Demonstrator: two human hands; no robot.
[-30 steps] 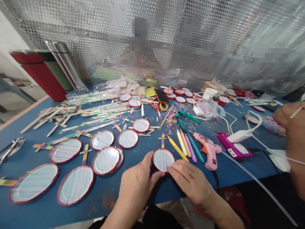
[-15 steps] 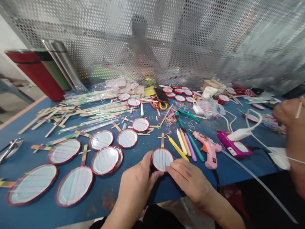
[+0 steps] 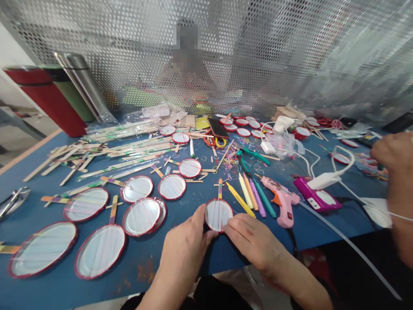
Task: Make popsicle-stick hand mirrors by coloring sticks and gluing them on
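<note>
Between my two hands is a round jar lid (image 3: 218, 215), white inside with a red rim. Thin bands run across it, and a coloured craft stick (image 3: 220, 188) sticks out from its far edge. My left hand (image 3: 187, 239) grips the lid's left rim, thumb at the near side. On the near right edge press the closed fingertips of my right hand (image 3: 253, 239); whether they pinch a band there is too small to see. Several similar banded lids (image 3: 141, 217) with striped sticks lie to the left. Coloured markers (image 3: 251, 196) and a pink glue gun (image 3: 282, 200) lie to the right.
Loose craft sticks (image 3: 69, 161), wrapped sticks (image 3: 142, 150) and flasks (image 3: 48, 101) occupy the left. Pliers (image 3: 247, 159), rubber bands (image 3: 230, 161) and a purple power strip (image 3: 316, 196) with white cables are farther right. Another person's hand (image 3: 392, 150) is at the right edge. Perforated metal sheeting (image 3: 258, 56) borders the back.
My right fingers have slid slightly left along the lid's near edge, while my left hand keeps its hold. The other person's hand at the right has shifted slightly.
</note>
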